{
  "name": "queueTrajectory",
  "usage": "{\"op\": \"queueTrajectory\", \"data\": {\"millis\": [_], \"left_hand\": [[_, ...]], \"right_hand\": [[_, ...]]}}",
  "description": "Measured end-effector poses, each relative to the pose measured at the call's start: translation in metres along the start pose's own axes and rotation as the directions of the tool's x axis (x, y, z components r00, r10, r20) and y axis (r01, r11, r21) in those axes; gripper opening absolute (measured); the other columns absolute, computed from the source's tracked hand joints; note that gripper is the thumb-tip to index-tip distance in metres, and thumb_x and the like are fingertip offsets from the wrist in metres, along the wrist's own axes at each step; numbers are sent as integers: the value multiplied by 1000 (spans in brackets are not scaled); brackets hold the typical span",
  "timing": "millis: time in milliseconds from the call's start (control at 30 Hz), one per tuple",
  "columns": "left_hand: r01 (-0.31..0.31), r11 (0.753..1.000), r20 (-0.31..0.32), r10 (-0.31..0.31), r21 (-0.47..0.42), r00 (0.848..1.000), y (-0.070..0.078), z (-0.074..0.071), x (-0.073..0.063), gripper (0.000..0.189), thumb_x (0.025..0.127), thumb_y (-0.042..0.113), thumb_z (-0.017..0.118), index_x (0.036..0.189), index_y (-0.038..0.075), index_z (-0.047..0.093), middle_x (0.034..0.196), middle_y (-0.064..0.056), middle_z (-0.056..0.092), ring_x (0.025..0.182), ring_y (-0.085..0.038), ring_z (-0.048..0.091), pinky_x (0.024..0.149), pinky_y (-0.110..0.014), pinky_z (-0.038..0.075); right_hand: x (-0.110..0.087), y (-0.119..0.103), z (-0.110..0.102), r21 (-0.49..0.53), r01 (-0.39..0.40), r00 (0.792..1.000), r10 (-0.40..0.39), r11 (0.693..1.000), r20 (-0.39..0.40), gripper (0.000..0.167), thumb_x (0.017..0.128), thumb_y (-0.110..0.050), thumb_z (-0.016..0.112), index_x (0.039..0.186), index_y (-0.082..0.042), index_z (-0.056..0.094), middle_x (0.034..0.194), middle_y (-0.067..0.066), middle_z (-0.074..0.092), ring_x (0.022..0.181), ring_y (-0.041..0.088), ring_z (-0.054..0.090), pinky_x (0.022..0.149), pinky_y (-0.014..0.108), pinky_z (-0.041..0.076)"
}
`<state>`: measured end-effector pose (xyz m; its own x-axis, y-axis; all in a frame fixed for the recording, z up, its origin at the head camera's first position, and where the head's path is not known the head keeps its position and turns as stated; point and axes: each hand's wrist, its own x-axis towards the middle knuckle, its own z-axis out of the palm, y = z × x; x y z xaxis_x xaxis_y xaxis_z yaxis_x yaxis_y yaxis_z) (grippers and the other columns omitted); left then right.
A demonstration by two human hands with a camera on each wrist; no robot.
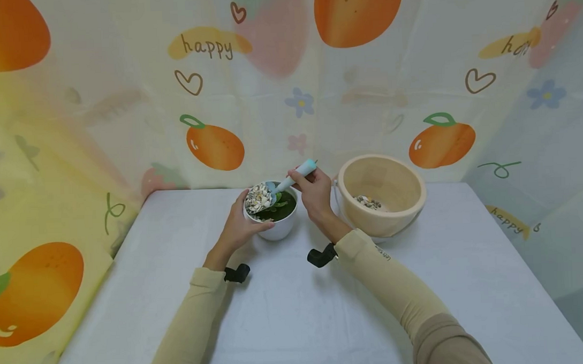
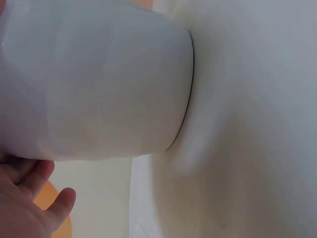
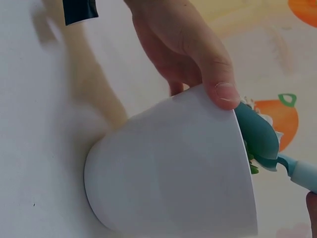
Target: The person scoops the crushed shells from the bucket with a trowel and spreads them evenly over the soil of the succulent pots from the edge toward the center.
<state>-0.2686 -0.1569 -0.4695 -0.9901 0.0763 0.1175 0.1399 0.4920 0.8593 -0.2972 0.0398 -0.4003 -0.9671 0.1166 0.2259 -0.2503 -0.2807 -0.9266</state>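
Observation:
A white flowerpot (image 1: 277,230) stands on the table, with dark soil and a small green plant (image 1: 275,204) inside. My left hand (image 1: 238,222) grips its left side, the thumb along the near wall close to the rim. In my right hand (image 1: 315,191) is a light-blue trowel (image 1: 291,180), held by its handle and slanting down to the left. Its blade, heaped with small pale stones (image 1: 260,197), lies over the left part of the pot's opening. The right wrist view shows the blade's teal underside (image 3: 258,133) close over the rim.
A cream-coloured bucket (image 1: 383,221) stands to the right of the pot, with some small stones (image 1: 368,202) at its bottom. A white cloth covers the table (image 1: 287,321). Behind hangs a curtain (image 1: 265,118) printed with oranges, hearts and flowers.

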Motion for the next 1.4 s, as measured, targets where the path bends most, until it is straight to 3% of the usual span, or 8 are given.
{"op": "queueTrajectory", "data": {"millis": [267,500,667,833,967,1200,1400], "left_hand": [[17,1000,-14,-17,26,1000,5,3,-4,114,69,41,87,155,13,18,154,-18,29,141,-34,30,114,-59,28],[11,997,-28,-9,71,1000,4,1,-3,113,68,43,87,154,12,19,156,-17,25,144,-35,24,114,-62,26],[17,997,11,-18,80,1000,2,-4,0,115,69,42,86,155,12,16,158,-17,22,144,-35,23,115,-62,25],[11,999,77,-14,37,997,0,-10,6,118,71,38,86,157,12,10,160,-16,18,147,-35,20,116,-61,22],[12,1000,96,-13,11,995,-2,-13,8,118,71,35,86,157,14,9,161,-17,18,148,-36,20,117,-61,20],[25,1000,70,-25,-2,997,-6,-9,5,117,69,35,88,156,15,13,159,-18,22,146,-36,24,117,-60,21],[33,999,25,-33,7,999,-2,-2,0,117,67,40,88,156,15,16,156,-17,27,142,-35,28,115,-60,25]], "right_hand": [[2,-6,-4,-78,19,1000,-17,997,26,14,88,-6,70,96,4,64,87,4,68,81,7,69,80,29,59],[3,-6,-4,-79,12,999,-8,997,49,14,89,-6,69,98,4,63,88,2,67,82,7,69,81,29,59],[3,-5,-4,-55,3,999,-1,998,44,15,89,-4,69,99,5,62,87,2,66,84,9,69,83,31,58],[3,-4,-5,-47,2,999,0,999,34,15,89,-4,68,99,5,63,88,2,66,89,15,70,84,30,58],[1,-3,-4,-37,-10,999,11,999,34,14,89,-5,69,99,4,62,88,2,65,92,18,71,84,30,58],[-1,-2,-5,-21,-26,999,26,999,24,14,89,-5,69,98,4,63,88,2,66,95,23,71,84,31,58],[2,-4,-8,-21,-32,999,32,999,8,13,88,-5,70,95,3,63,85,1,67,85,13,70,82,30,59]]}}
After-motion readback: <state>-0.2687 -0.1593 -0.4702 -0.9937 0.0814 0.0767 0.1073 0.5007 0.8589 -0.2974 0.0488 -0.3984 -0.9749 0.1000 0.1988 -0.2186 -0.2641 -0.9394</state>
